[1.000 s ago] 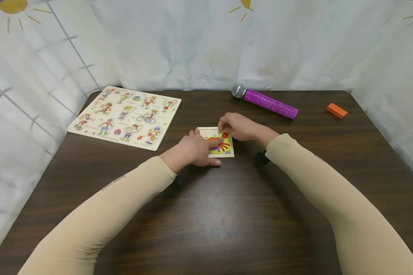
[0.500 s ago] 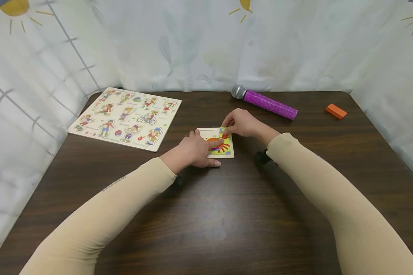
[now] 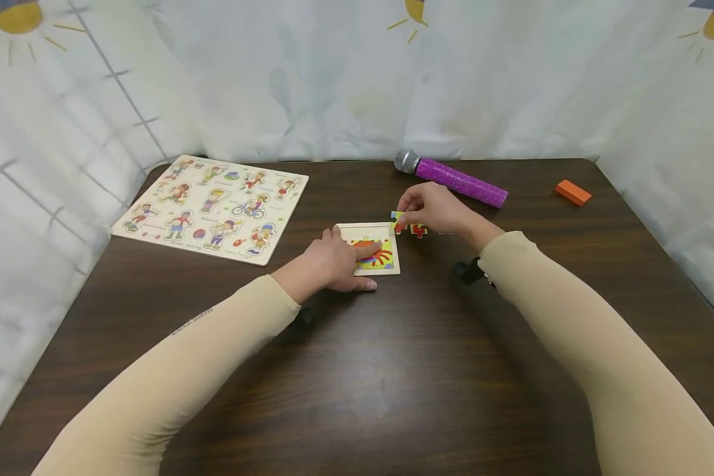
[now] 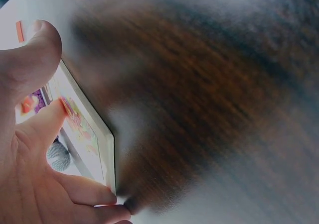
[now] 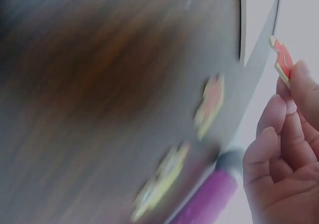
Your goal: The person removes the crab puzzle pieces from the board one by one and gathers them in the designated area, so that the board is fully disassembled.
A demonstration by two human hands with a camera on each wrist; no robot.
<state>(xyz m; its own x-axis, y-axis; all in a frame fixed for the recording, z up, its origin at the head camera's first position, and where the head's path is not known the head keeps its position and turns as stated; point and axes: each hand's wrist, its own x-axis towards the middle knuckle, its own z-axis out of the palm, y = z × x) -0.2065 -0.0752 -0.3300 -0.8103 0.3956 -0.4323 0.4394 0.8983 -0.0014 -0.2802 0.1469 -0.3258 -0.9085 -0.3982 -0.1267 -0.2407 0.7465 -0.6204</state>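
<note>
A small wooden jigsaw tray (image 3: 365,231) lies mid-table, its lower part filled with crab-picture pieces (image 3: 383,258) and its upper strip bare wood. My left hand (image 3: 335,262) rests over the tray's left side, index finger straight across the crab and thumb stretched out in front of the near edge. Just off the tray's upper right corner, my right hand (image 3: 436,205) pinches a jigsaw piece (image 5: 282,59) with red on it between thumb and fingertips. Beneath that hand a loose jigsaw piece (image 3: 418,230) lies on the table. Another loose piece (image 5: 160,179) shows blurred in the right wrist view.
At the back left is a large puzzle board (image 3: 205,211) with sports figures. A purple glitter microphone (image 3: 464,183) lies behind my right hand, and an orange block (image 3: 573,192) is near the back right corner. Curtains border the table's back and sides.
My right hand has lifted the jigsaw piece out of the tray's upper right corner and carried it right, uncovering a loose piece on the table. My left hand stays on the tray.
</note>
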